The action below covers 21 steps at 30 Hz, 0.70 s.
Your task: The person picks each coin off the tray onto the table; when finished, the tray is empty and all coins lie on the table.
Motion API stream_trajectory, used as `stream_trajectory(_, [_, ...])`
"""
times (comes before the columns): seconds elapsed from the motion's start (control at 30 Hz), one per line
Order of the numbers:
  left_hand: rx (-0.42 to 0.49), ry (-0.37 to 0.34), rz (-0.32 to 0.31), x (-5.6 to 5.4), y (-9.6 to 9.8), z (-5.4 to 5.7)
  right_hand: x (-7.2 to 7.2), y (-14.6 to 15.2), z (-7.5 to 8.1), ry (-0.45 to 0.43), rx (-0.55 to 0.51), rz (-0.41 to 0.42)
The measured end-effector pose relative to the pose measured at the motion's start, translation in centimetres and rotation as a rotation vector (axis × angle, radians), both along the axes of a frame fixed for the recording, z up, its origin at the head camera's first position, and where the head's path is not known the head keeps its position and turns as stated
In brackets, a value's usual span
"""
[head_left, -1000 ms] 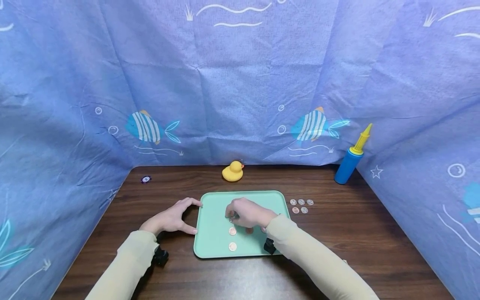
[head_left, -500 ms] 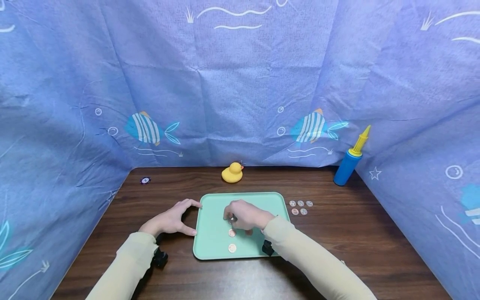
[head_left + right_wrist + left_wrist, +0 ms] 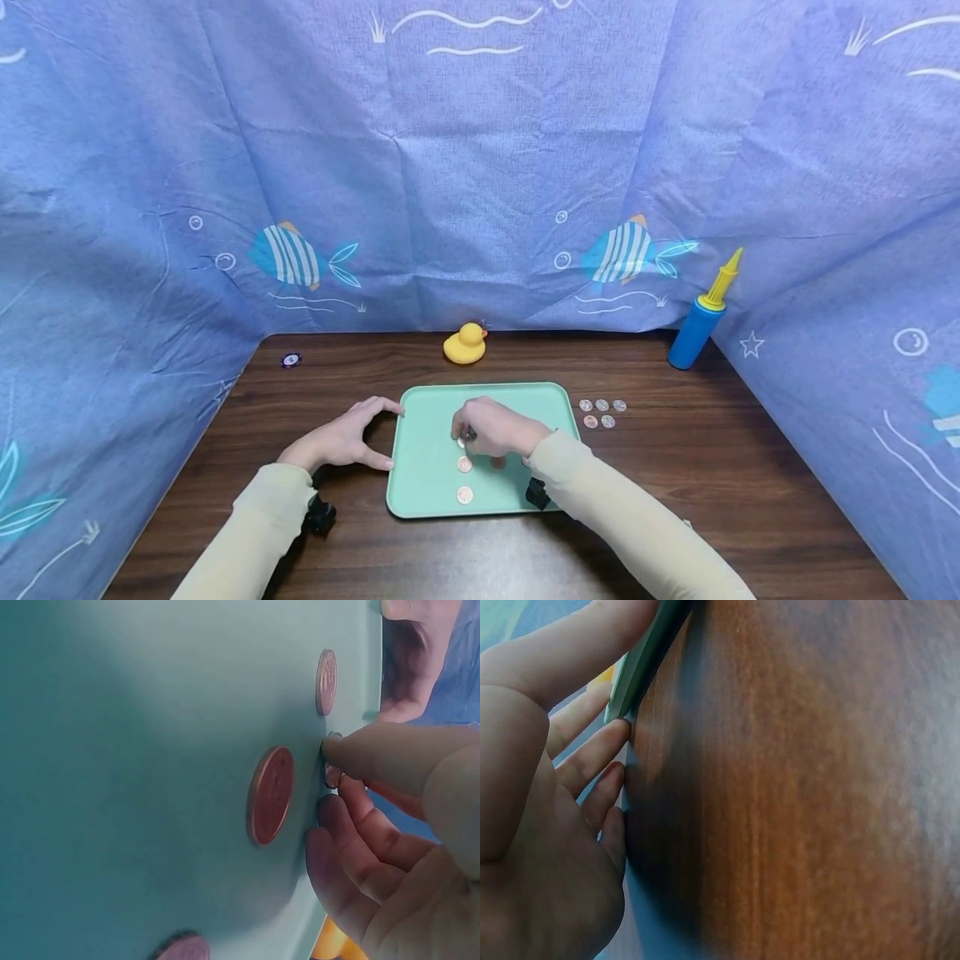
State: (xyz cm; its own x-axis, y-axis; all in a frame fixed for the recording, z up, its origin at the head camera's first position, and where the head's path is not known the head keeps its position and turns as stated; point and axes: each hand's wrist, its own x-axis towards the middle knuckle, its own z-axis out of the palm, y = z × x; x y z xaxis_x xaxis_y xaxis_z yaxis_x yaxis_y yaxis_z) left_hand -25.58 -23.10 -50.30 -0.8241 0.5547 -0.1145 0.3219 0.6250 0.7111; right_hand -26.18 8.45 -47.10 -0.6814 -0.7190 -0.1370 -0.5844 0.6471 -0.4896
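My left hand (image 3: 341,435) spreads thumb and fingers against the left rim of a mint-green tray (image 3: 420,500); in the left wrist view, fingers (image 3: 592,754) reach its edge. Over the tray's middle, my right hand (image 3: 495,427) pinches a coin (image 3: 333,777) between thumb and fingertips, low at the tray surface. The fingers partly cover that coin. Two copper-coloured coins lie nearer the front, one (image 3: 465,464) just below the fingertips and another (image 3: 465,495) near the front rim. Another copper coin (image 3: 271,796) lies under the right hand.
Several coins (image 3: 602,406) lie in two rows on the wooden table, right of the tray. Behind it sits a yellow rubber duck (image 3: 465,344). A poker chip (image 3: 291,360) lies back left; a blue and yellow hand pump (image 3: 697,329) stands back right against the fabric.
The right fingers shift only slightly over the same coin, a little left and then back. The left hand stays at the tray rim.
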Motion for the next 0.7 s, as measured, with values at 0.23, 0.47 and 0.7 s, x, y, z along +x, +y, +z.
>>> stream_trajectory(0.23, [0.005,0.002,0.002,0.1,0.0,0.0,-0.3,0.6,-0.5,0.05,-0.078,0.043])
stream_trajectory(0.47, [0.007,-0.003,0.007,0.2,0.0,0.2,0.1,1.4,-0.1,0.034,-0.137,0.033])
stream_trajectory(0.7, [0.002,-0.002,0.002,0.0,0.0,0.2,-0.1,3.7,0.5,0.065,-0.172,0.031])
